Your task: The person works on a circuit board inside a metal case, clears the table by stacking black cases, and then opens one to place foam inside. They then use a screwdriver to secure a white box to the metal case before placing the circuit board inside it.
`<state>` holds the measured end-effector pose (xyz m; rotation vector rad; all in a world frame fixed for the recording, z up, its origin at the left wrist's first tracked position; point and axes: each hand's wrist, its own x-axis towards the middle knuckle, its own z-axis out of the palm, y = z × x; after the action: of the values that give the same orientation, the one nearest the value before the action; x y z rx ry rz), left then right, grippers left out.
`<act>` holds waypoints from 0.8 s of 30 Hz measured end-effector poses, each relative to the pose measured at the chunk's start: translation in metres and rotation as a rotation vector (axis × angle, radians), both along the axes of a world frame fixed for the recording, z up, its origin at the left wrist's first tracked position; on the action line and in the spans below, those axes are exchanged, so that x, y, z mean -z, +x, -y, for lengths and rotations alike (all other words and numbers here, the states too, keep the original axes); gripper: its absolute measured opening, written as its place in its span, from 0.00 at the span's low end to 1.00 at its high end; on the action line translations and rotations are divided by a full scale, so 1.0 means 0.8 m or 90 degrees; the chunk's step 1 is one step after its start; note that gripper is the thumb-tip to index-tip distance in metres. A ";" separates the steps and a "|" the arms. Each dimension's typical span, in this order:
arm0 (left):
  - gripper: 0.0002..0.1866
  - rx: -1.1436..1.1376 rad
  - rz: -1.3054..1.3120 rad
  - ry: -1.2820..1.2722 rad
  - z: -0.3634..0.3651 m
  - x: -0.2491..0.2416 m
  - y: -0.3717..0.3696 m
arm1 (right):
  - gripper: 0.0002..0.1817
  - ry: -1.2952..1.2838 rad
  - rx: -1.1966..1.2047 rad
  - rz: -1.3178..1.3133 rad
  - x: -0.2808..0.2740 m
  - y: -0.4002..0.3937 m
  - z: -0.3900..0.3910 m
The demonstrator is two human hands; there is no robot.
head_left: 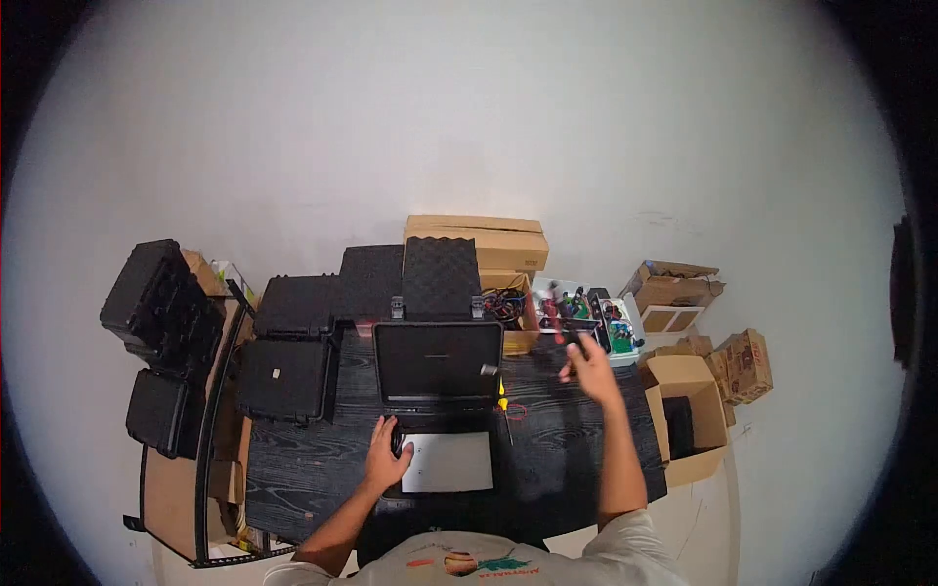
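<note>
An open black case stands on the dark wood-grain table, its lid raised. A silvery flat panel lies in its lower half. My left hand rests at the panel's left edge, fingers over a small dark item I cannot make out. To the right, my right hand is raised over the table with its fingers closed on a dark, motion-blurred object, near the white trays of parts. A yellow-handled screwdriver lies right of the case, beside a thin red wire.
Black cases stand on the table's left side, with more beyond. Behind are a cardboard box of cables and white trays of electronic parts. An open cardboard box stands off the right edge.
</note>
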<state>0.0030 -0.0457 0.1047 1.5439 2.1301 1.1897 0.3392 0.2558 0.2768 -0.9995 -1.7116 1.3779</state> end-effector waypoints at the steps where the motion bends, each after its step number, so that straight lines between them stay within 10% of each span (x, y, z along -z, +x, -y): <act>1: 0.38 -0.001 -0.003 0.004 -0.005 -0.001 -0.004 | 0.14 0.025 0.028 -0.010 -0.006 0.004 -0.021; 12: 0.35 0.001 0.026 -0.019 -0.002 -0.003 -0.003 | 0.12 0.315 0.238 0.065 0.097 -0.094 -0.216; 18: 0.36 -0.001 0.012 -0.006 -0.002 -0.006 -0.003 | 0.13 0.053 0.330 -0.215 0.100 -0.091 -0.226; 24: 0.36 0.006 -0.005 0.003 -0.003 -0.004 -0.005 | 0.14 0.066 0.345 -0.109 0.142 -0.105 -0.247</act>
<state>-0.0007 -0.0432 0.1075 1.5607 2.1247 1.1881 0.2553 0.4531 0.1629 -1.1435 -1.2476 0.9775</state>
